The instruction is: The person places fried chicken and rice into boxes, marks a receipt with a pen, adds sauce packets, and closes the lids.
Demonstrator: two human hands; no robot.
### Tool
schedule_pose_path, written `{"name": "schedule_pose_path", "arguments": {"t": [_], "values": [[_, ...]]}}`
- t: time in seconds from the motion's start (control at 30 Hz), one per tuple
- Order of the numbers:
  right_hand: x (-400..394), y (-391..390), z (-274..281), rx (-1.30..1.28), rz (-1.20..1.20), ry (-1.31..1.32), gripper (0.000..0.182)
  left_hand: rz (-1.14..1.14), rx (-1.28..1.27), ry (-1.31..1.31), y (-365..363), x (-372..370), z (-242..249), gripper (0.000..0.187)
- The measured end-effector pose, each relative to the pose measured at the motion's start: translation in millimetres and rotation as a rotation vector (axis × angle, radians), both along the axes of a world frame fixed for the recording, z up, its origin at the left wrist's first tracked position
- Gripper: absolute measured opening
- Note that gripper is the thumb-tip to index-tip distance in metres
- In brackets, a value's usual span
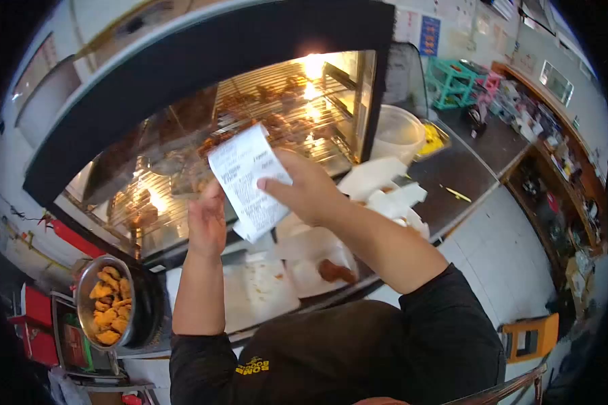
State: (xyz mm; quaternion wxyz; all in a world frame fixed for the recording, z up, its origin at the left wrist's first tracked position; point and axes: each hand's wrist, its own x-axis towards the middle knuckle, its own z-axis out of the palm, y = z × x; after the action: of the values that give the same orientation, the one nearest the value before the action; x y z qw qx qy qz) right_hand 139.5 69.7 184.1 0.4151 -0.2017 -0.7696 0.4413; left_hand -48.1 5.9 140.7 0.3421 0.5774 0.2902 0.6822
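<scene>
A long white printed receipt [250,179] is held up in front of a lit glass food warmer. My right hand [300,185] grips its right edge, with the thumb across the print. My left hand [208,219] is beside the receipt's lower left edge; its fingers are partly behind the paper, and whether they pinch it is unclear. Below the hands lie open white takeaway boxes; one box [304,253] has a brown piece of food [336,271] in it. Racks of browned food [250,101] show behind the warmer's glass.
A metal bowl [130,317] of fried pieces stands at the lower left. On the dark counter [463,152] at the right are a clear tub [393,131], a yellow-filled tray [434,140] and a green rack [447,81]. An orange stool [550,336] stands lower right.
</scene>
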Motion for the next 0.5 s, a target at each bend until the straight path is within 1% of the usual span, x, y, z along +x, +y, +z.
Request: {"name": "schedule_pose_path", "arguments": {"t": [0.03,0.07,0.13,0.17,0.2,0.23,0.27,0.3,0.37,0.4,0.43,0.47,0.5], "values": [[22,-1,-16,0.017,-0.004,-0.033,0.034,-0.062,-0.098,-0.070,4,30,-1,0.060],[43,1,-27,-0.031,-0.024,-0.036,0.032,-0.118,-0.195,-0.140,10,57,-2,0.055],[90,6,-50,-0.133,-0.044,-0.053,0.029,-0.091,-0.304,-0.243,23,108,-11,0.046],[113,13,-61,-0.115,-0.041,-0.096,0.026,-0.068,-0.360,-0.296,31,130,-17,0.042],[137,25,-71,-0.098,-0.033,-0.136,0.023,-0.170,-0.395,-0.421,41,149,-23,0.037],[161,36,-80,-0.080,-0.021,-0.174,0.020,-0.145,-0.404,-0.467,50,171,-25,0.037],[186,45,-84,-0.101,0.028,-0.160,0.022,-0.117,-0.411,-0.510,61,195,-23,0.038],[206,53,-86,-0.164,0.129,-0.160,0.024,-0.089,-0.412,-0.546,71,212,-22,0.038],[246,70,-88,-0.302,0.319,-0.171,0.027,-0.151,-0.412,-0.548,89,236,-22,0.040],[260,72,-88,-0.440,0.372,-0.199,0.028,-0.183,-0.412,-0.549,96,244,-24,0.042],[271,76,-90,-0.573,0.424,-0.229,0.029,-0.309,-0.391,-0.623,103,249,-27,0.044],[277,83,-101,-0.608,0.450,-0.320,0.030,-0.435,-0.360,-0.695,110,252,-31,0.047],[279,87,-113,-0.686,0.443,-0.265,0.030,-0.561,-0.320,-0.766,115,253,-35,0.049]]}}
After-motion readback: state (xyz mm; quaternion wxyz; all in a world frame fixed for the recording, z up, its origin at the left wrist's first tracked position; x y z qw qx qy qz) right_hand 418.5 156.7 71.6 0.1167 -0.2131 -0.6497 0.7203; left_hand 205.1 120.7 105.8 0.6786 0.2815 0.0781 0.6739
